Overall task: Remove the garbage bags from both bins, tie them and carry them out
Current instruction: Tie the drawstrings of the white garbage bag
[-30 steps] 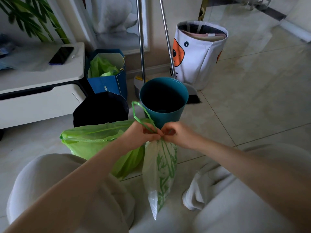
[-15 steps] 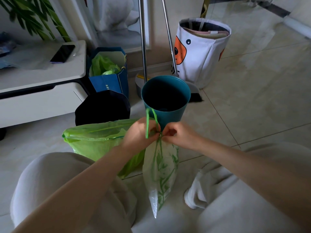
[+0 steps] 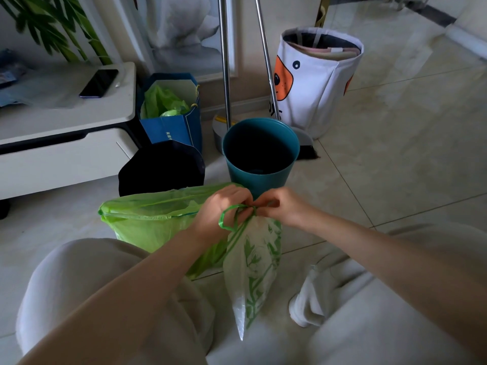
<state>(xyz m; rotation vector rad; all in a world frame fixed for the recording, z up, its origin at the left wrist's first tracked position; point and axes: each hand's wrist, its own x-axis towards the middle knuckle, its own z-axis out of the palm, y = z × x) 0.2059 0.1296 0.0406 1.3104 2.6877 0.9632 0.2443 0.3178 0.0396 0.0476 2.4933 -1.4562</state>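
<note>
White bag (image 3: 253, 270) hangs at centre, neck pinched by left hand (image 3: 221, 209) and right hand (image 3: 283, 206) on its drawstring (image 3: 228, 216); the knot is hidden by fingers. Green bag (image 3: 147, 219) at 9 o'clock, partly behind the left forearm. Teal bin (image 3: 261, 151) at 12; black bin (image 3: 160, 169) at 11.

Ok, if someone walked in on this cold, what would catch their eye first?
Probably the two hands at centre frame: the left hand and right hand meet at the neck of a white bag with green print, pinching its green drawstring while the bag hangs between the knees. Just behind them stands an empty teal bin, and to the left on the floor sits a bright green garbage bag, mouth still open.
</note>
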